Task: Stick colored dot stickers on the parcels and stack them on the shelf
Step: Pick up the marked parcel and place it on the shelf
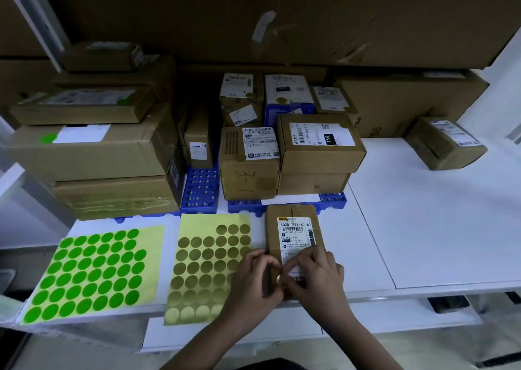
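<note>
A small flat parcel (294, 228) lay on the white shelf (423, 214), just in front of the blue plastic pallets (201, 189), its printed label (296, 235) facing up. Both hands were on its near end. The left hand (253, 278) gripped the parcel's left edge, fingers curled over it. The right hand (315, 276) rested on the label's lower part with fingers bent; a gold dot sticker (278, 278) showed between the two hands at the parcel's near left corner. Whether the right fingers pinched the sticker or pressed it down could not be told.

Left of the parcel lay a sheet of gold dots (208, 265), several places in its top rows bare, the left hand overlapping its right edge. Further left lay a sheet of green dots (93, 273).

On the pallets behind stood stacked cardboard boxes: the left stack (93, 149) bore green dots, the middle group (282, 144) gold dots. A single box (445, 144) sat apart at the far right.
</note>
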The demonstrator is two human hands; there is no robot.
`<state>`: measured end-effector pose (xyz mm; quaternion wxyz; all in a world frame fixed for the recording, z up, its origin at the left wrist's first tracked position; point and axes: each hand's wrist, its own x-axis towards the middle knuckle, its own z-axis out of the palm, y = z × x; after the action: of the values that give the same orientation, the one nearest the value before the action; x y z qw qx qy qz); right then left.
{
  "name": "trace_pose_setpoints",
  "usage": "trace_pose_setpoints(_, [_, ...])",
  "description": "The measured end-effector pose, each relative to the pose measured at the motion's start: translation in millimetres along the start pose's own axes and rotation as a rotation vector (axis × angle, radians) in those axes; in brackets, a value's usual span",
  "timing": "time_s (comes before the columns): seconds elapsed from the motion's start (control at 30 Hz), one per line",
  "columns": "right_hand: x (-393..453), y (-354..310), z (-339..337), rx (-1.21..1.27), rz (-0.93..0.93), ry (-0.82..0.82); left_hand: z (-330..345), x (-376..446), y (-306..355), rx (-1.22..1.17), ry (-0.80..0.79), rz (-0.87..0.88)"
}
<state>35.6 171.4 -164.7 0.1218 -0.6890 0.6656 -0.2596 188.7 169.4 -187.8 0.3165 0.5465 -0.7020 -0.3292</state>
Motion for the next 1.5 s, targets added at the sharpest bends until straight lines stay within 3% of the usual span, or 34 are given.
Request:
trace_pose_setpoints(0.2, [2.7, 3.4, 4.8, -0.075, -0.051, 0.099, 2.7, -2.0, 3.5, -0.071, 0.024, -0.012])
trace_pose_setpoints(0.47, [-1.2, 16.9, 2.6, 0.003, -0.117, 0.068, 7.0, -2.2, 1.3, -0.055, 0.077, -0.007])
trace_pose_setpoints(0.63, [-0.7, 28.3, -6.8, 0.318, 0.205, 0.195, 5.5, -3.0, 1.4, 0.01, 0.02, -0.015])
trace_pose_setpoints(0.7, [4.8, 31.4, -11.4, 0.502, 0.399, 0.084, 4.6, -3.0, 3.4, -0.045, -0.01, -0.08])
trace_pose_setpoints(0.8, [16.9, 33.2, -15.9, 0.718, 0.58, -0.094, -4.3, 3.4, 21.8, -0.323, -0.042, -0.234])
trace_pose_setpoints(0.87, [22.0, 30.1, -21.5, 0.738, 0.56, -0.146, -8.4, 12.5, 33.8, -0.425, -0.032, -0.299])
trace_pose_setpoints(1.03, [18.7, 15.3, -25.2, 0.857, 0.495, -0.172, -7.9, 22.4, 61.2, -0.355, -0.114, -0.326])
trace_pose_setpoints(1.17, [10.1, 12.5, -27.9, 0.963, 0.487, -0.134, -7.5, 18.2, 71.2, -0.415, -0.021, -0.293])
trace_pose_setpoints(1.3, [5.7, 5.0, -41.9, 1.016, 0.433, -0.121, -20.0, 7.4, 74.2, -0.698, 0.058, -0.262])
trace_pose_setpoints(1.5, [31.5, -26.5, -75.0, 1.091, 0.286, -0.158, -62.6, 11.2, 89.7, -0.713, 0.208, -0.218])
